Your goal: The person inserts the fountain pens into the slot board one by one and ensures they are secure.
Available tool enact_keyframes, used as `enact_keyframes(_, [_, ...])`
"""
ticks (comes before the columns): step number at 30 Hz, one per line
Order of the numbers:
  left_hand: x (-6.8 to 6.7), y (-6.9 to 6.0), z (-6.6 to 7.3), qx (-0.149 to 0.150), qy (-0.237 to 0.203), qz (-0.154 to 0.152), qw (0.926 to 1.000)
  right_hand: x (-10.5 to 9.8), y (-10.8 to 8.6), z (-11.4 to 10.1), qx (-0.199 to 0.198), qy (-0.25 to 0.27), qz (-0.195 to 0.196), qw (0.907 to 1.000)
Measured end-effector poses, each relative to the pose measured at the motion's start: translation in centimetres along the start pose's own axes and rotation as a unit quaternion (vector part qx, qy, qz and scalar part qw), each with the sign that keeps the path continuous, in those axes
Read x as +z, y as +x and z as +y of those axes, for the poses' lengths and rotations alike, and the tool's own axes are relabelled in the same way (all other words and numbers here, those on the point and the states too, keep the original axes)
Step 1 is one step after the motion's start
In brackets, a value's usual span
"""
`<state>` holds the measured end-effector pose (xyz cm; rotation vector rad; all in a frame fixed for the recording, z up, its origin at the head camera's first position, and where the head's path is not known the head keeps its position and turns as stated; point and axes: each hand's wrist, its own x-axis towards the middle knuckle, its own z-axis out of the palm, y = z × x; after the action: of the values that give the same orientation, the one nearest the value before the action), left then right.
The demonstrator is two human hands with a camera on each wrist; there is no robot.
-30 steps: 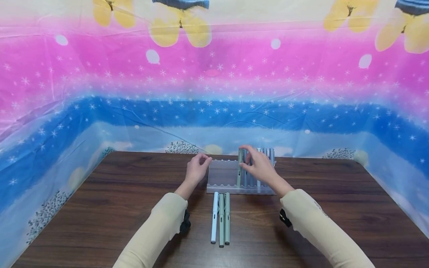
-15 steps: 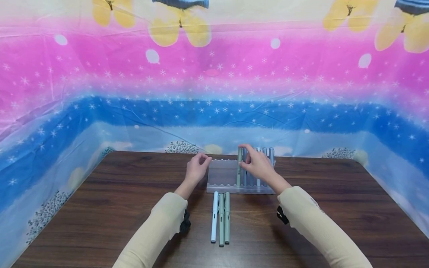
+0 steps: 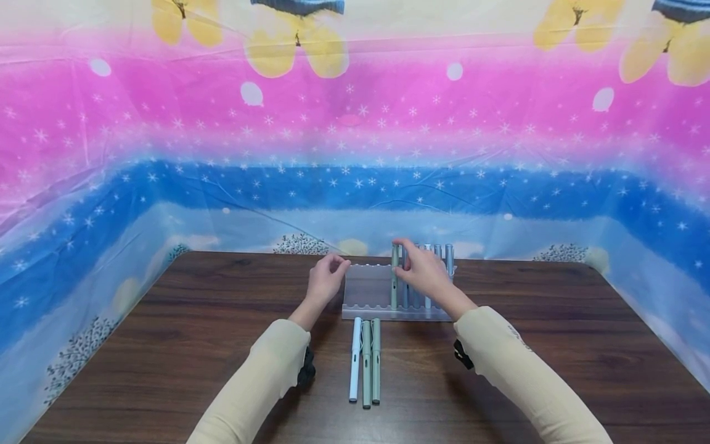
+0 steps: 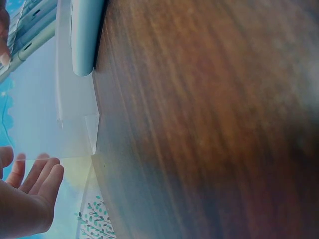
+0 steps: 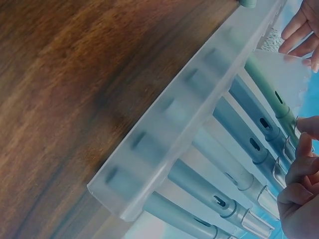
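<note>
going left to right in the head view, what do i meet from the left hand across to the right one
Left hand, pale blue pen, first lying green pen, second lying green pen, upright green pen, right hand.

"Your right hand [image 5: 301, 191]?"
"I have it at the cap end of a slim green, silver-clipped pen [image 5: 269, 89], beside five bluish, silver-clipped pens [image 5: 209, 193] in a frosted plastic rack [image 5: 154, 127]."
"Your left hand [image 5: 301, 37]?"
"At the rack's far end."

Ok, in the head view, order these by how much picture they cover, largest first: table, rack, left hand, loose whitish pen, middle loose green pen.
1. Table
2. Rack
3. Left hand
4. Loose whitish pen and middle loose green pen: these look alike, so I won't rank them.
</note>
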<state>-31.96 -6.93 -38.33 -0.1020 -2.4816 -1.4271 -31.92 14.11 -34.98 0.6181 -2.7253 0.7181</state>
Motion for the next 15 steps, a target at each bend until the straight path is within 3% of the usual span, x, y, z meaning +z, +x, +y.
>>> enact_keyframes(15, [-0.07,-0.15,0.16,-0.001,-0.003,0.0,1.0,-0.06,-0.37,-0.08,-0.019,0.011,0.032,0.9992])
